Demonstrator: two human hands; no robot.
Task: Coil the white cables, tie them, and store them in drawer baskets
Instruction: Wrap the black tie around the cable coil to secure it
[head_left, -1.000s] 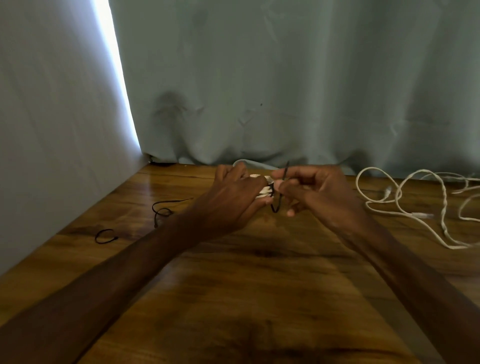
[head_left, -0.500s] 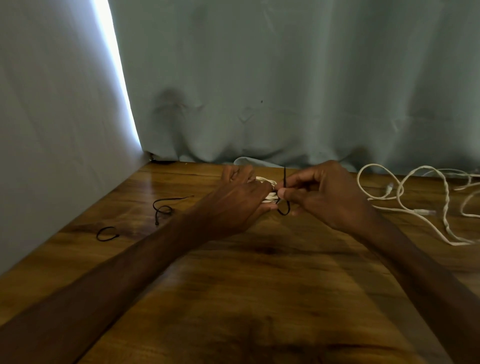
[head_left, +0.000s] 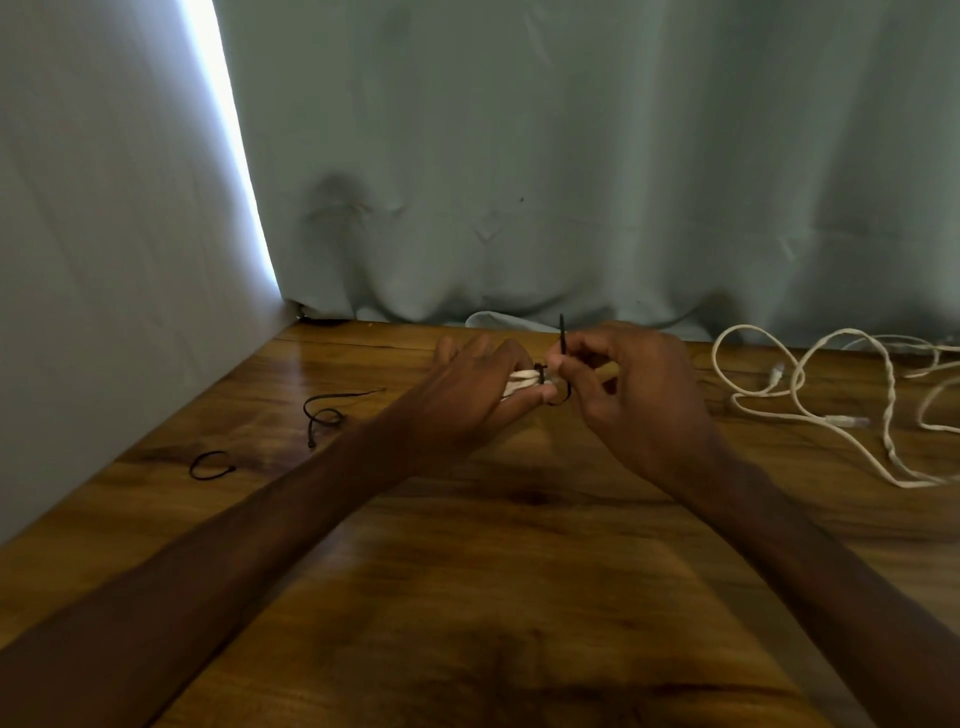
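Above the wooden tabletop (head_left: 467, 597), the left hand (head_left: 472, 389) grips a coiled white cable (head_left: 519, 382) in its curled fingers. Just to its right, the right hand (head_left: 628, 400) pinches a black tie (head_left: 562, 338) looped around the coil, with one end standing up. Left of the left hand lie two spare black ties (head_left: 322, 415), right of the right hand lie loose white cables (head_left: 789, 395), and behind both hands hangs a grey-green curtain (head_left: 571, 182).
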